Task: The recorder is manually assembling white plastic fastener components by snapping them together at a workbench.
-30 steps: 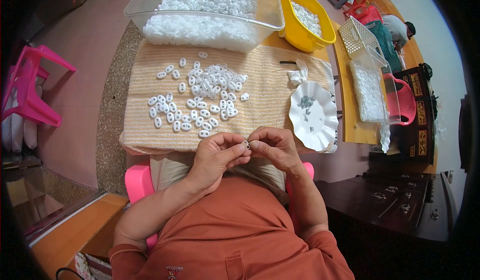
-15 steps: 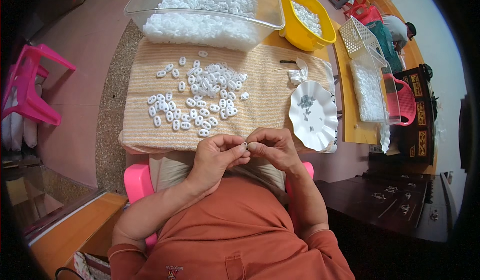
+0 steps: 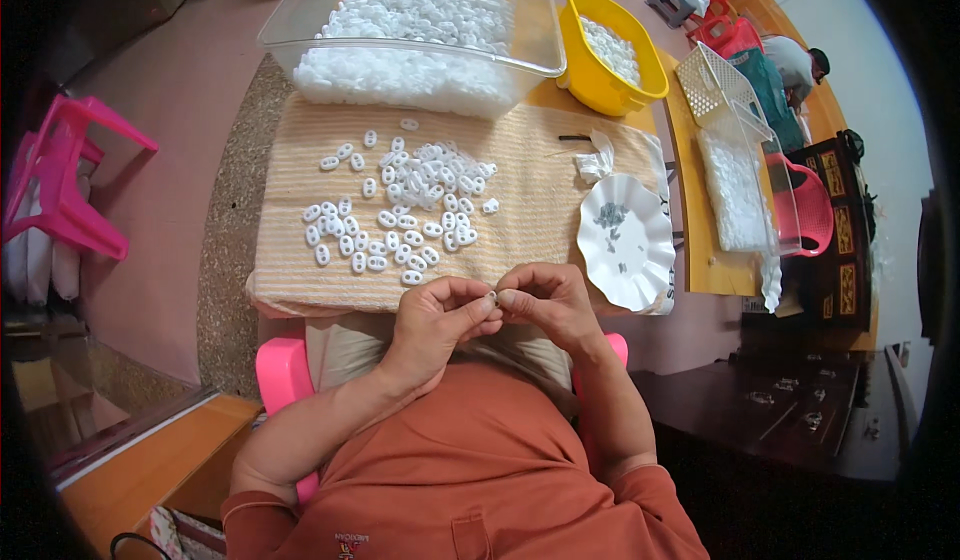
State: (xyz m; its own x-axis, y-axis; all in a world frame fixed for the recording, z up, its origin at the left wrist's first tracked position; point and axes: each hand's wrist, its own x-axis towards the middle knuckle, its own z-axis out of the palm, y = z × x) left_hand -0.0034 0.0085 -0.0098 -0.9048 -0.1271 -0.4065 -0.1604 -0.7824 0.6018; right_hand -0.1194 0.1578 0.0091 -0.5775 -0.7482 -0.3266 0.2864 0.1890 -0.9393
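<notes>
My left hand (image 3: 437,328) pinches a small white plastic piece (image 3: 493,297) between thumb and fingers, just off the near edge of the table. My right hand (image 3: 550,305) meets it there, thumb and forefinger closed at the piece's other side. Whatever the right fingertips hold is too small and covered to make out. Beyond the hands, several white oval pieces with two holes (image 3: 377,263) lie loose on a striped cloth (image 3: 540,225). To the right of them stands a white scalloped plate (image 3: 640,270) with small grey bits (image 3: 612,213) on it.
A clear bin (image 3: 420,58) full of white pieces stands at the back, beside a yellow basin (image 3: 577,75) with more. A crumpled white wrapper (image 3: 596,160) and a thin black stick (image 3: 574,138) lie above the plate. A pink stool (image 3: 75,175) is at left; another person (image 3: 797,65) is far right.
The view has tilted slightly, so the table sits a little lower in the picture. Both hands stay pinched together at the small white piece.
</notes>
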